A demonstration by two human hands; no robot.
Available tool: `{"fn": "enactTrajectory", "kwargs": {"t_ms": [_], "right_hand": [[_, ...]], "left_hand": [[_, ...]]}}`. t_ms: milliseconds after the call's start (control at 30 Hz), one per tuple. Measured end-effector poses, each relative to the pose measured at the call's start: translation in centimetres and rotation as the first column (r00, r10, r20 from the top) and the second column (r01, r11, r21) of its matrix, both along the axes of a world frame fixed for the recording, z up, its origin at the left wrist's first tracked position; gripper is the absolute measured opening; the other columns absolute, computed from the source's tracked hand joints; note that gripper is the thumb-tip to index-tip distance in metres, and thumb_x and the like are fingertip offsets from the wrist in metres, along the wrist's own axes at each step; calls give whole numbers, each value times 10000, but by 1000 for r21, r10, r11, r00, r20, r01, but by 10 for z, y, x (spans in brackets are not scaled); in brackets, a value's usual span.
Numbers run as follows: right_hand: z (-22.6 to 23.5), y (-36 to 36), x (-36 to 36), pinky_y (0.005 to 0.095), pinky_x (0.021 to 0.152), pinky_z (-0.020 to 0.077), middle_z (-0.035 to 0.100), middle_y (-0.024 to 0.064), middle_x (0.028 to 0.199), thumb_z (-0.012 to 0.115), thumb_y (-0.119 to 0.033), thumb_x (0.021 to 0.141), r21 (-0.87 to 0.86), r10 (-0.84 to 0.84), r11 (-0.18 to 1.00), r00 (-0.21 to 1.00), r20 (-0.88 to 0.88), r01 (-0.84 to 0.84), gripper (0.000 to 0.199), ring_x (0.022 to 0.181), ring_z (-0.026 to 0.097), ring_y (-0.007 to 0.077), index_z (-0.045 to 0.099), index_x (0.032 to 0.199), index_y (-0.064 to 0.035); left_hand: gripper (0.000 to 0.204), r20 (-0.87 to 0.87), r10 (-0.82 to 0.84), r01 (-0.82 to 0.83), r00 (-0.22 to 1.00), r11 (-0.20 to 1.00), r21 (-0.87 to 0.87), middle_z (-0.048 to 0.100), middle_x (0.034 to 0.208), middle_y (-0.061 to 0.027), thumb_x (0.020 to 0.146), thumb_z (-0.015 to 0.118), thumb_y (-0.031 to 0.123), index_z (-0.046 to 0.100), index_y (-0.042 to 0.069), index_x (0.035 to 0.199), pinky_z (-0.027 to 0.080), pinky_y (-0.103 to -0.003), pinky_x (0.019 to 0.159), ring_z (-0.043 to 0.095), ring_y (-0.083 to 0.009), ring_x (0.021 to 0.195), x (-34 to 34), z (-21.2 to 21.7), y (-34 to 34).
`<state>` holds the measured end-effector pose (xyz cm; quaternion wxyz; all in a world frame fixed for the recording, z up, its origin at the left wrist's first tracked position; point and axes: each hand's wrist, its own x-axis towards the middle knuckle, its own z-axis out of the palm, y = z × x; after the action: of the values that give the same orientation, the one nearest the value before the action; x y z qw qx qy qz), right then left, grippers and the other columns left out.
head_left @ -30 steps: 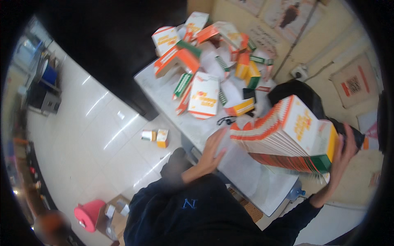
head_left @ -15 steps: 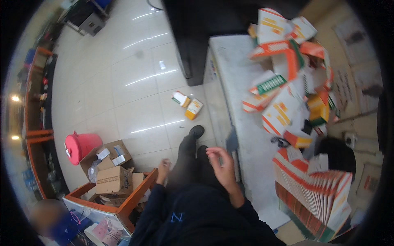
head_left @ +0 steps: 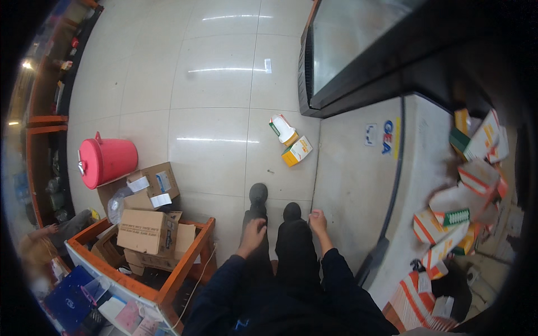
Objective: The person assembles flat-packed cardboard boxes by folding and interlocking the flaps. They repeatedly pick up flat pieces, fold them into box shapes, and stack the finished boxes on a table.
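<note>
Above the knees, both hands [head_left: 252, 231] [head_left: 317, 219] now hang empty.

At two to four o'clock we see a heap of orange, white and green cartons [head_left: 468, 185] on the white chest top [head_left: 358, 185], with a small blue-and-yellow label [head_left: 386, 137] near its upper edge. At twelve o'clock two small cartons [head_left: 291, 141], white-green and orange, lie on the floor. At eight o'clock brown cardboard boxes [head_left: 147, 224] with white labels sit beside the orange-framed cart [head_left: 185, 263].
</note>
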<state>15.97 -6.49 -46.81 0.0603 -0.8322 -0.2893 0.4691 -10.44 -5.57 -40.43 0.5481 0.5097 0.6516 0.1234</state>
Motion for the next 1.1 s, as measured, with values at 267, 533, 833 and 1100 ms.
{"fn": "enactTrajectory", "kwargs": {"t_ms": [267,533,833,1100], "right_hand": [[-221,108,43,383,875,431,601,196,1050,642,-326,790,55,-223,974,970,94,218,529,999,576,315,476,1181,-10],[-408,176,49,390,1008,330,372,216,1339,706,-478,744,-75,-615,788,788,-23,612,891,1247,377,282,293,1355,22],[-347,195,0,295,754,490,651,102,977,749,-147,747,20,-450,852,752,-482,523,396,846,633,168,582,1052,42],[-41,159,-26,276,827,454,607,58,1071,683,-81,797,35,-436,748,531,-727,662,350,953,581,131,555,1111,8]], "left_hand": [[467,-95,64,-18,993,908,418,522,1143,-164,764,637,108,478,34,1196,402,-396,894,486,-351,1067,48,-201,204],[714,-238,-135,171,962,975,141,453,1275,-195,743,695,253,352,55,1336,226,-544,1034,379,-384,1241,141,-413,271],[333,269,319,-288,909,946,-147,613,1010,-113,901,547,182,529,-8,1173,400,-308,902,554,-170,994,71,-383,218],[399,219,489,-453,844,870,-196,556,1076,-110,901,473,78,425,55,1296,463,-310,840,560,-183,951,-21,-98,166]]}}
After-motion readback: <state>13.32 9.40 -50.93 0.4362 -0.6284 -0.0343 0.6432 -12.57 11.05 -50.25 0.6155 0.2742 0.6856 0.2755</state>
